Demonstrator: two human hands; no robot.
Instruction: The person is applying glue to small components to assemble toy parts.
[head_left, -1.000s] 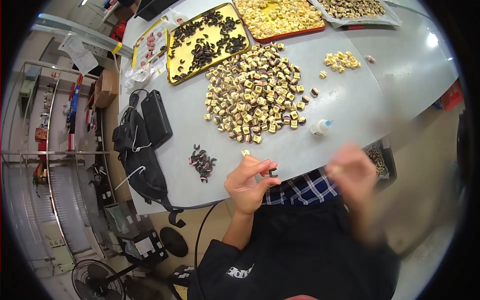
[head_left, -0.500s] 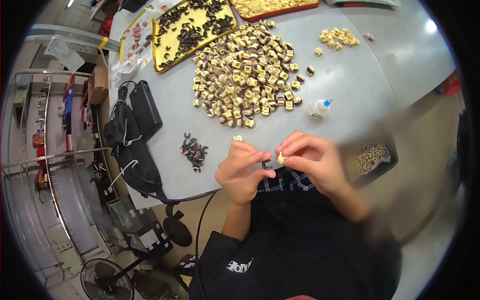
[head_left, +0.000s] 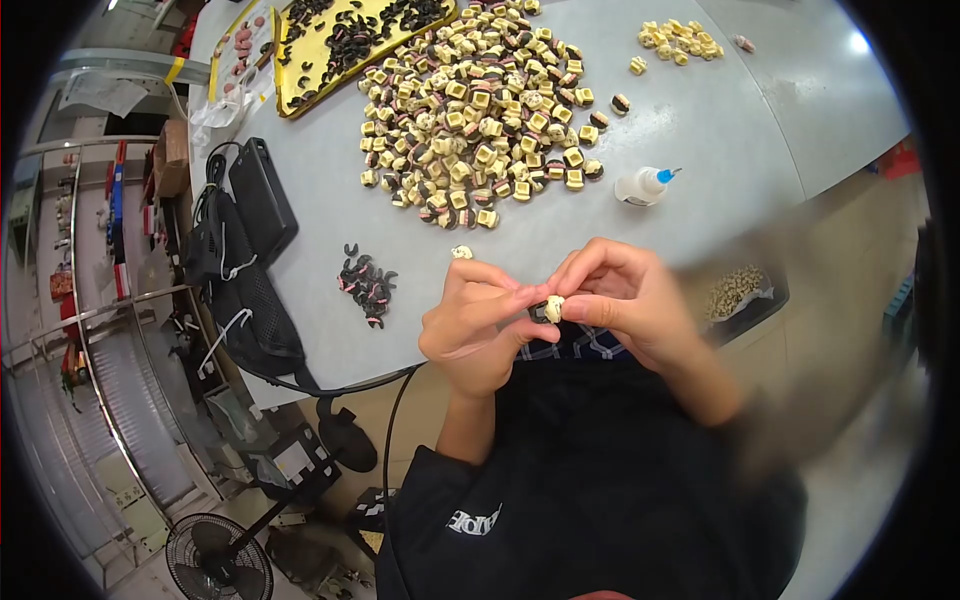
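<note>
Close to the table's near edge, my two hands meet at the fingertips. My left hand (head_left: 472, 330) pinches a small black C-shaped piece (head_left: 538, 311), now partly hidden. Between thumb and fingers, my right hand (head_left: 632, 302) grips a small cream-coloured piece (head_left: 554, 308), which sits against the black one; whether they are joined I cannot tell. A loose cream piece (head_left: 461, 252) lies just beyond my left hand. To its left is a little heap of black and pink curved pieces (head_left: 367, 288). Farther back spreads a big pile of cream, black and pink pieces (head_left: 480, 120).
A white bottle with a blue tip (head_left: 645, 186) stands right of the pile. Several cream pieces (head_left: 682, 42) lie at the back right. A yellow tray (head_left: 366, 68) bears black pieces. A black power adapter (head_left: 264, 198) lies left; a dark bin (head_left: 778, 302) sits below the right side.
My hands have come together, bringing the cream piece up against the black C-shaped piece. The view has shifted, so the table things appear higher and a little farther left.
</note>
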